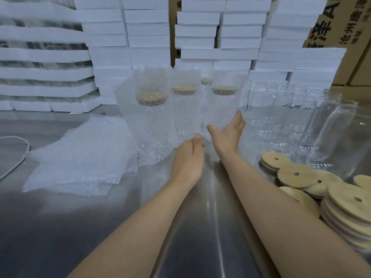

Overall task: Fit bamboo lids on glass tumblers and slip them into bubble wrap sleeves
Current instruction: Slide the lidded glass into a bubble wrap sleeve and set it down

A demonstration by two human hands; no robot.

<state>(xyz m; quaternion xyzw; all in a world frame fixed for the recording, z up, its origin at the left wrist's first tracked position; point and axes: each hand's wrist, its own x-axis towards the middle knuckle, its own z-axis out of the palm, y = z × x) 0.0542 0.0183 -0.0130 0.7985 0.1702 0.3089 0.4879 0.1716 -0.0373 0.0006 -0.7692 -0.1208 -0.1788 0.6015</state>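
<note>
Sleeved tumblers: glass outlines dissolve behind the bubble film; bamboo lids show only as blurred tan ovals, and a fourth lid at the rear is largely masked by the sleeves in front. Left hand: fingers foreshortened beyond the knuckles; whether they grip the film cannot be told. Right hand: palm faces away; contact with the nearest sleeve unresolved. Bare tumblers: overlapping clear walls, count indeterminate. Loose lid stack: cut by the right edge. Cable: runs off the left edge. Carton print: cropped at the top and right edges. Foam trays: contents between layers blurred.
</note>
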